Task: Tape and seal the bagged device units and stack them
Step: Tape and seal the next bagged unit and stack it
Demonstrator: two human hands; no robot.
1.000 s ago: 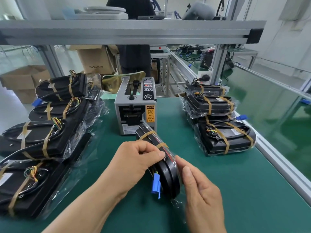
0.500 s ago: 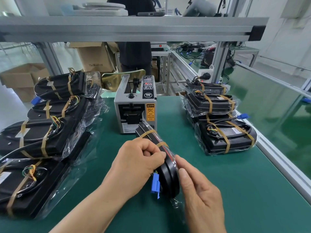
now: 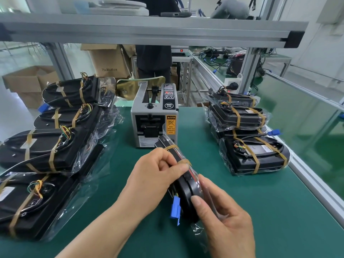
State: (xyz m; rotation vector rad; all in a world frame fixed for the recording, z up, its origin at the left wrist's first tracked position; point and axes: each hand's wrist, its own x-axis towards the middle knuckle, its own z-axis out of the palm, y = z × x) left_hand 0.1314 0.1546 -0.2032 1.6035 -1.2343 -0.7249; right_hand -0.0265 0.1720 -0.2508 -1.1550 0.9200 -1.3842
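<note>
A black device unit (image 3: 186,190) in a clear bag stands on edge at the middle of the green mat, with two tan tape bands round its far part and a blue connector (image 3: 175,210) hanging at its near left. My left hand (image 3: 154,175) grips its left side, fingers curled over the top edge by the nearer tape band. My right hand (image 3: 223,220) holds the near end, thumb on the rim and fingers behind the loose bag film. The grey tape dispenser (image 3: 154,116) stands just behind the unit.
Several bagged, taped units (image 3: 46,146) lie in a row along the left. A stack of taped units (image 3: 255,151) sits at the right, near the aluminium table rail (image 3: 316,185). A shelf beam (image 3: 149,32) crosses overhead. Cardboard boxes (image 3: 109,60) and a standing person are beyond the bench.
Both hands keep their hold on the upright unit. My left fingers have shifted slightly along the top edge, near the closer tape band. The head camera has dipped a little.
</note>
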